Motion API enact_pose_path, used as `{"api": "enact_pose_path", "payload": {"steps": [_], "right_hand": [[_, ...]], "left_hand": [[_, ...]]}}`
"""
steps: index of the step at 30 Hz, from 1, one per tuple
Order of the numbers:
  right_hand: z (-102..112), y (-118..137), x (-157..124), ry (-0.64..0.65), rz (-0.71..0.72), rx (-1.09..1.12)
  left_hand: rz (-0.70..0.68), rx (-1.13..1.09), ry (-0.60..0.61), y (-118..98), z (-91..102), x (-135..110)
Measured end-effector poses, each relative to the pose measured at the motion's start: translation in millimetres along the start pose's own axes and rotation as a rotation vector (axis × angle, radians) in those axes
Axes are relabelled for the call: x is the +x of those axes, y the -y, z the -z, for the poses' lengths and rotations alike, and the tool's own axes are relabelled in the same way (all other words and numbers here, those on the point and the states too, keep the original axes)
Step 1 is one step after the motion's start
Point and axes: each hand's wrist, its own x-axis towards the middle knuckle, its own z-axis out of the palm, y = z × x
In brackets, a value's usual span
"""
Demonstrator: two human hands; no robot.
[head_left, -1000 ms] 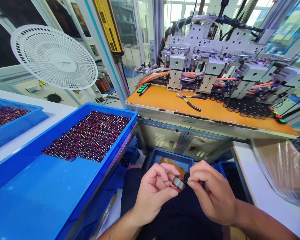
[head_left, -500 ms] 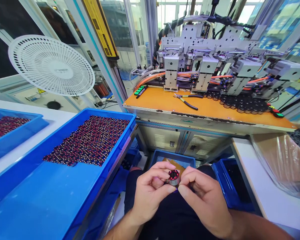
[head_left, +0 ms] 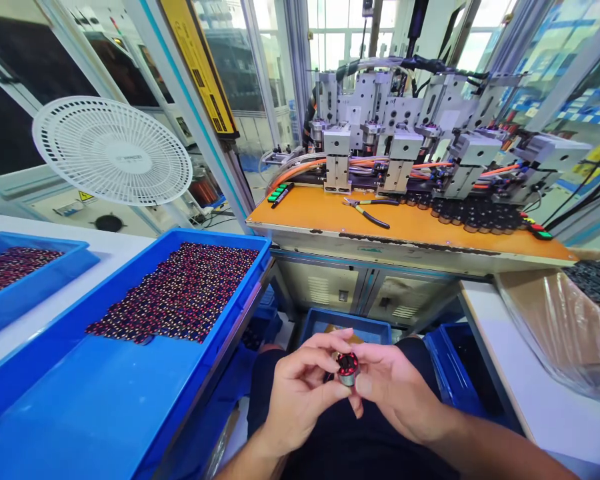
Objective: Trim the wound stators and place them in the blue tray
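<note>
Over my lap I hold a small ring-shaped motor stator (head_left: 348,368), silver on the outside with red and black parts around its open top. My left hand (head_left: 303,390) is closed on its left side, thumb in front and fingertips along the rim. On the opposite side, my right hand (head_left: 400,390) is closed too, its thumb against the stator's lower right and its other fingers partly hidden behind and below it. To my left, a long blue tray (head_left: 95,393) bears a dense layer of similar small parts (head_left: 180,290) at its far end.
A second blue tray (head_left: 75,257) stands farther left, near a white fan (head_left: 115,152). Ahead, an orange-topped bench (head_left: 315,212) carries a multi-station machine (head_left: 395,143), pliers (head_left: 367,210) and several dark cylindrical parts (head_left: 470,212). A plastic-lined box (head_left: 535,307) sits right.
My right fingers have straightened from a curled pinch and now reach around behind and under the stator. The left hand keeps its hold. The view has tilted slightly upward.
</note>
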Motion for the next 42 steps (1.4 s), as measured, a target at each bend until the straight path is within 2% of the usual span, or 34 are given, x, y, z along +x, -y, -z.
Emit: {"api": "enact_pose_path", "payload": {"steps": [3, 4, 6, 8, 10, 12, 14, 16, 19, 22, 25, 30, 33, 39, 42], "right_hand": [[1.8, -3.9, -0.9, -0.03, 0.085, -0.051], [2.5, -3.7, -1.2, -0.045, 0.129, -0.079], [3.9, -0.4, -1.2, -0.091, 0.274, -0.209], [5.9, 5.8, -0.7, -0.176, 0.505, -0.494], [9.2, 12.1, 0.0, -0.295, 0.769, -0.887], [14.4, 15.4, 0.4, -0.397, 0.974, -1.239], [20.8, 14.4, 0.4, -0.427, 1.099, -1.438], [27.4, 10.2, -0.4, -0.385, 1.161, -1.51], [34.8, 3.4, -3.0, -0.281, 1.19, -1.551], [37.3, 1.3, -6.4, -0.207, 1.217, -1.585], [34.0, 5.0, -9.0, -0.185, 1.23, -1.573], [21.1, 19.2, -11.5, -0.153, 0.966, -1.325], [15.4, 25.4, -11.7, -0.097, 0.873, -1.154], [11.0, 22.0, -8.7, -0.175, 0.749, -0.931], [12.9, 19.2, -9.0, -0.206, 0.701, -0.893]], "left_hand": [[0.042, -0.08, -0.001, 4.8, 0.5, 3.5], [0.088, -0.124, -0.043, 8.1, 0.9, 6.0], [0.218, -0.154, -0.201, 16.8, 2.3, 11.0], [0.315, -0.094, -0.376, 24.8, 4.7, 13.2], [0.307, -0.002, -0.485, 27.0, 6.8, 9.6], [0.171, 0.173, -0.459, 20.4, 7.0, 1.4], [-0.018, 0.437, -0.31, 6.9, 3.9, -6.7], [-0.153, 0.638, -0.132, -7.4, -1.8, -10.0], [-0.192, 0.689, -0.025, -19.6, -10.2, -4.9], [-0.195, 0.678, 0.005, -20.6, -13.1, 2.7], [-0.179, 0.653, 0.086, -19.2, -11.8, 5.6], [-0.22, 0.695, 0.138, -19.5, -7.9, 5.0], [-0.212, 0.71, 0.135, -17.9, -6.4, 4.4], [0.036, 0.41, 0.037, -12.3, -6.8, 4.0], [0.07, 0.352, 0.027, -10.9, -7.5, 4.6]]}}
